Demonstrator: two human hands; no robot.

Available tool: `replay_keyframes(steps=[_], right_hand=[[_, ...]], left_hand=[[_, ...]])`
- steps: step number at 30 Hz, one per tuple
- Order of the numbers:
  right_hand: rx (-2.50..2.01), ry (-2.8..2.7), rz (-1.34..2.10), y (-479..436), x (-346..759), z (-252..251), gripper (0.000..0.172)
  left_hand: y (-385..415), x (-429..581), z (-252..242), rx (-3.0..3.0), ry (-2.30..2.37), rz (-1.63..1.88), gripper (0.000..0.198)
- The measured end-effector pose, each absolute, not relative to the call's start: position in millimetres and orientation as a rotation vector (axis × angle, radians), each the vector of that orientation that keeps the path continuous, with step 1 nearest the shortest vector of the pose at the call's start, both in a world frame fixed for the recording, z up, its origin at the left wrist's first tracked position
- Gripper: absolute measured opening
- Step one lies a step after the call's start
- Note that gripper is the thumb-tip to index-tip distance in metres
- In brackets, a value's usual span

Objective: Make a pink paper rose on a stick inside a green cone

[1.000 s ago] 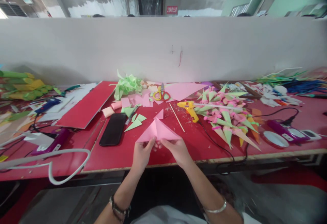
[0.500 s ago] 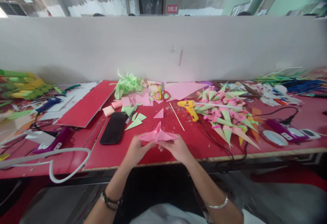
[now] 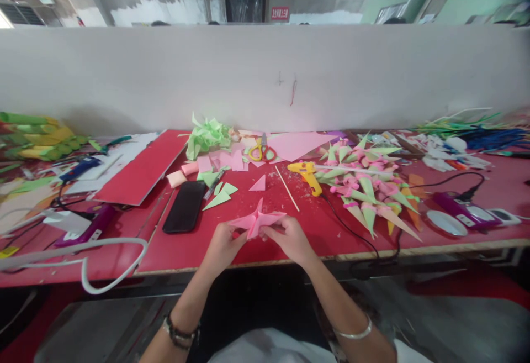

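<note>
Head view: a red tabletop (image 3: 165, 255) is seen from above, with a pale partition (image 3: 165, 75) behind it. At the far left, green and yellow rolls (image 3: 41, 139) are stacked near the partition. In front of them are placed a purple strip (image 3: 99, 222) and a looped white tube (image 3: 83, 246), which is hung partly over the front edge. Next, a red board (image 3: 143, 167) is laid slantwise, and nearer the front a black phone (image 3: 184, 206) is laid flat, with green pieces (image 3: 219, 200) on its right. Behind these, green scraps (image 3: 209, 139) are heaped.

At centre, above the front of the tabletop, a folded pink paper (image 3: 257, 220) is held from both sides. Its left side is pinched by the left hand (image 3: 223, 241), its right side by the right hand (image 3: 287, 236); the fingers of both are half curled and partly hidden. Beyond it are placed a small pink triangle (image 3: 258, 184) and scissors (image 3: 261, 151).

To the right, a thin stick (image 3: 287, 188) is followed by a yellow glue gun (image 3: 307, 176), a pile of paper cones (image 3: 366, 186) and a white dish (image 3: 446, 224). At the far right, blue strands (image 3: 492, 143) are bunched.
</note>
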State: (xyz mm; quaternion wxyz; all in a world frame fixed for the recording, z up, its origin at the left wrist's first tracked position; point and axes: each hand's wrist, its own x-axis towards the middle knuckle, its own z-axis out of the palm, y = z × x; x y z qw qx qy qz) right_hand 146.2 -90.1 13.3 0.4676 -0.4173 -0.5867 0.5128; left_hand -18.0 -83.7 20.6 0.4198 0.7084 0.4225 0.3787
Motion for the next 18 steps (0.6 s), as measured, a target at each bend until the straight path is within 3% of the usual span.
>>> replay_keyframes(steps=[8, 18], right_hand=[[-1.068, -1.350, 1.194, -90, 142, 6, 0.015], [-0.945, -1.607, 1.161, -96, 140, 13, 0.018]], left_hand=[[-93, -12, 19, 1.960, 1.194, 1.022, 0.025], [-92, -4, 5, 1.747, 1.262, 1.148, 0.016]])
